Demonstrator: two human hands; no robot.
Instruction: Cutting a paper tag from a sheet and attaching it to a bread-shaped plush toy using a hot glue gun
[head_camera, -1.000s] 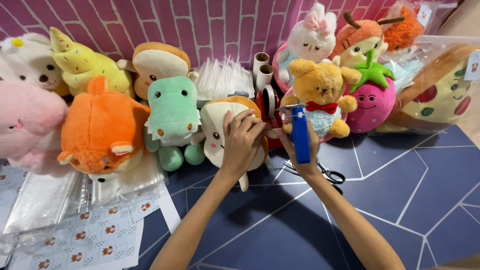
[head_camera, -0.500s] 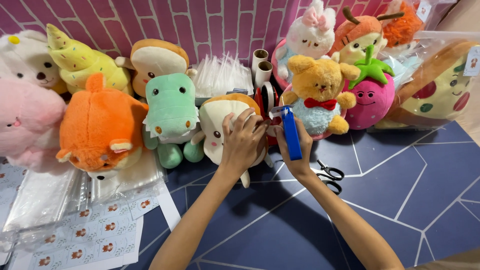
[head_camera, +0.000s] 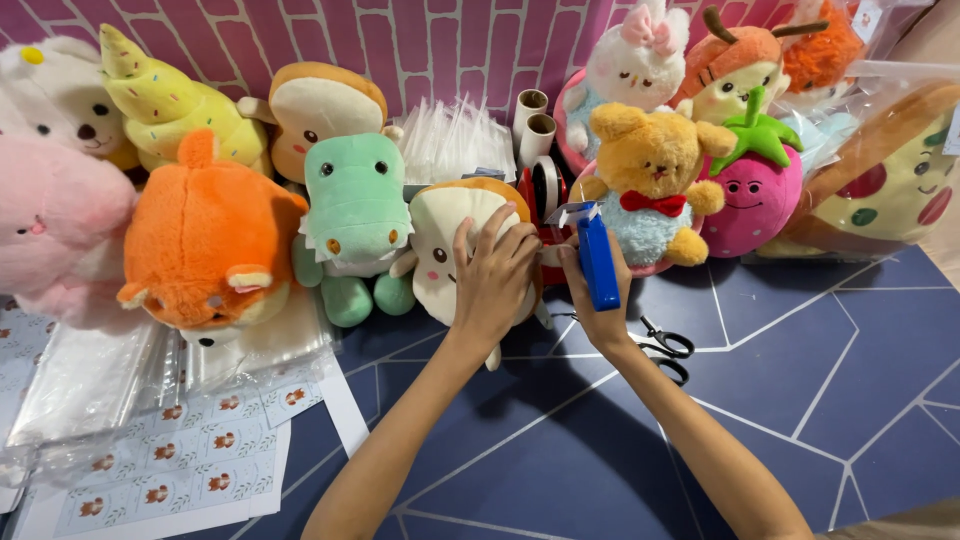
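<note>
left hand (head_camera: 492, 282) spread on one bread plush (head_camera: 455, 250); right hand (head_camera: 598, 300) gripping one blue tool (head_camera: 597, 262); two cardboard tubes (head_camera: 530, 125)

open dark mat (head_camera: 800, 400) in front, scissors (head_camera: 665, 350) lying there, plush row (head_camera: 350, 210) blocking behind

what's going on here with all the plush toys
A person sits at a dark blue table lined with plush toys along a pink brick wall. Their left hand rests on a cream bread-shaped plush, pressing it in place. Their right hand holds a blue tagging tool upright right beside that plush. Scissors lie on the table just past the right wrist. A green dinosaur plush and an orange plush stand to the left, with sticker sheets and clear bags in front.
</note>
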